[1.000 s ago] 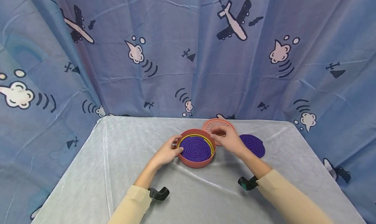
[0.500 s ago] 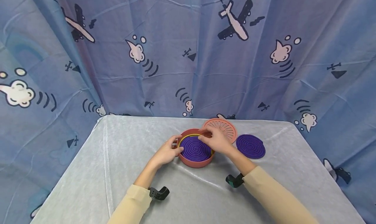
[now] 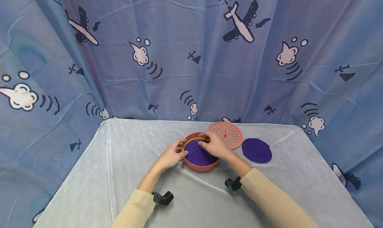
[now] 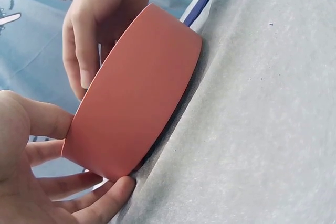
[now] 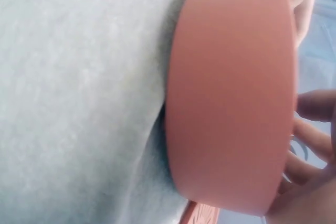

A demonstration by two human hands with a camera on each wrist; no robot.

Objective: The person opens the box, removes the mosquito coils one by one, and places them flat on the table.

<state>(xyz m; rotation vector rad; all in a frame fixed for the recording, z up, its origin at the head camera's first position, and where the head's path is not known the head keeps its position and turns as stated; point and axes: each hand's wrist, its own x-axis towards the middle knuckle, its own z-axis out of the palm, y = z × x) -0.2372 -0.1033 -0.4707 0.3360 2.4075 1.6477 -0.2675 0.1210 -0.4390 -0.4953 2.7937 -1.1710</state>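
Note:
A round terracotta-coloured box stands on the cloth with a purple spiral-wound disc inside. A thin yellow ring curves round the disc within the wall. My left hand grips the box at its left, thumb over the rim and fingers outside. In the left wrist view those fingers reach low on the wall. My right hand is over the far right of the box, thumb and fingers bent at the yellow ring's far edge; I cannot tell whether they pinch it. The box wall hides the fingertips in the right wrist view.
A coral slotted lid lies flat behind and right of the box. To its right is a second purple spiral disc. All rest on a pale cloth-covered table, with a blue patterned curtain behind.
My right hand has moved left from beside the right rim to over the box's far inner edge, uncovering more of the lid and second disc. My left hand stays on the box.

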